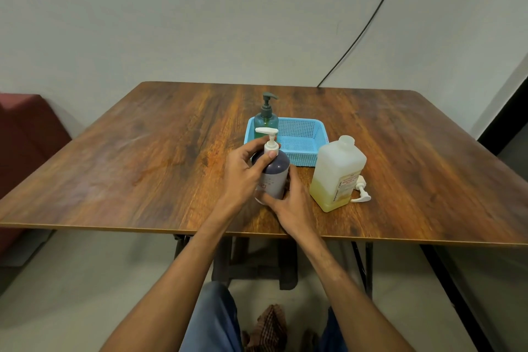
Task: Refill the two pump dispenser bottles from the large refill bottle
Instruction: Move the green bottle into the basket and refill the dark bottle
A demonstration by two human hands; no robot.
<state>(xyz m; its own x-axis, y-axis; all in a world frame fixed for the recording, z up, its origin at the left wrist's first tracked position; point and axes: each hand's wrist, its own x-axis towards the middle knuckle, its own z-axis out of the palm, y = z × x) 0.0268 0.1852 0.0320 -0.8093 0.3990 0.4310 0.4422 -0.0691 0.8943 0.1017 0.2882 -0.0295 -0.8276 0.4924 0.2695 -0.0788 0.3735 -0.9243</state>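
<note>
A person steadies a dark purple plastic pump bottle near the front of the wooden counter. The right hand wraps its base; the left hand curls round its shoulder, thumb by the white pump collar. To unscrew cleanly, hold the body firm and turn only the collar. The bottle stands upright, rounded, with a pale label. The large translucent refill bottle, uncapped and holding some yellow liquid, stands to its right.
</note>
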